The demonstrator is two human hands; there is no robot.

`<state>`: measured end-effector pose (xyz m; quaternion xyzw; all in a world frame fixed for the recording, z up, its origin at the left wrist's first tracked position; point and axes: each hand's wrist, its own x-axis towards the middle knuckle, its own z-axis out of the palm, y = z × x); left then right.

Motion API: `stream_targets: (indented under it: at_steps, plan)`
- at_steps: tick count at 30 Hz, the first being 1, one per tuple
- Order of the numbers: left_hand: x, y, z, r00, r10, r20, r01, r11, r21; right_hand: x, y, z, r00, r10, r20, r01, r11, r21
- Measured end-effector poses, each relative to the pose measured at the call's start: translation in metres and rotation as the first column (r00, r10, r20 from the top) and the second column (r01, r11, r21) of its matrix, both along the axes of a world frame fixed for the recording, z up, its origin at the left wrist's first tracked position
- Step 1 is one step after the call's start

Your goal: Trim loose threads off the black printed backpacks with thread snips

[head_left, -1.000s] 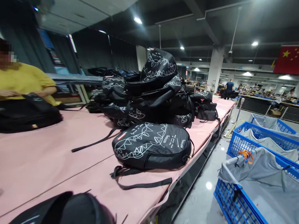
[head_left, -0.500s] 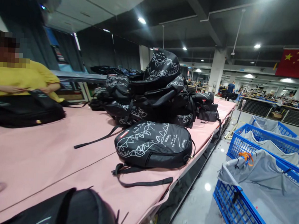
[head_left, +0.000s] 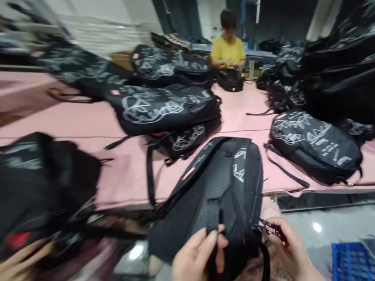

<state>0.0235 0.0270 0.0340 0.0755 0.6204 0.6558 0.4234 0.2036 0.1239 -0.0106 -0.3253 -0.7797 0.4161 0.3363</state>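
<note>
A black backpack [head_left: 220, 175] lies tilted in front of me at the table edge, its padded back panel and shoulder straps facing up. With fingers pinched, my left hand [head_left: 195, 258] grips a black strap [head_left: 212, 263] at the bag's near end. My right hand [head_left: 290, 253] is closed around a small pair of thread snips [head_left: 273, 229], their tips pointing left at the bag's right side. Motion blur softens both hands, and the strap's end cannot be made out.
A co-worker's hand [head_left: 24, 260] touches another black backpack [head_left: 37, 174] at my left. Several printed backpacks [head_left: 167, 108] lie on the pink table [head_left: 123, 175], with a pile [head_left: 344, 81] at the right. A person in yellow [head_left: 228, 50] works across it. A blue crate [head_left: 350, 266] stands at lower right.
My view has swung left and downward. Both my hands, the snips and the near backpack's back panel are now in view. The person in yellow now appears farther right and smaller.
</note>
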Motion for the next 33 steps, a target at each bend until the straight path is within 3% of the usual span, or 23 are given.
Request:
stream_targets:
  at_steps: [3,11,17,22,27,33]
  plan:
    - [0.009,0.004,0.005,0.997,-0.081,-0.004,0.081,0.996,0.037,-0.017,-0.004,0.016,0.983,0.171,-0.070,-0.164,0.983,0.086]
    - [0.012,-0.001,0.004,0.970,-0.176,-0.166,0.179,0.984,0.003,-0.052,-0.002,0.042,0.959,0.284,0.012,-0.284,0.956,0.068]
    - [0.016,-0.001,0.004,0.958,-0.198,-0.208,0.196,0.980,-0.030,-0.049,0.001,0.045,0.967,0.251,0.043,-0.254,0.963,0.087]
    - [0.012,0.001,-0.003,0.957,-0.206,-0.203,0.207,0.978,-0.020,-0.049,-0.001,0.043,0.972,0.236,-0.003,-0.236,0.972,0.015]
    - [0.013,-0.001,-0.001,0.948,-0.223,-0.229,0.220,0.975,-0.037,-0.049,0.000,0.041,0.965,0.257,0.052,-0.260,0.961,0.092]
    - [0.019,0.000,0.003,0.961,-0.202,-0.190,0.206,0.979,0.000,-0.046,0.000,0.039,0.967,0.252,0.033,-0.254,0.962,0.097]
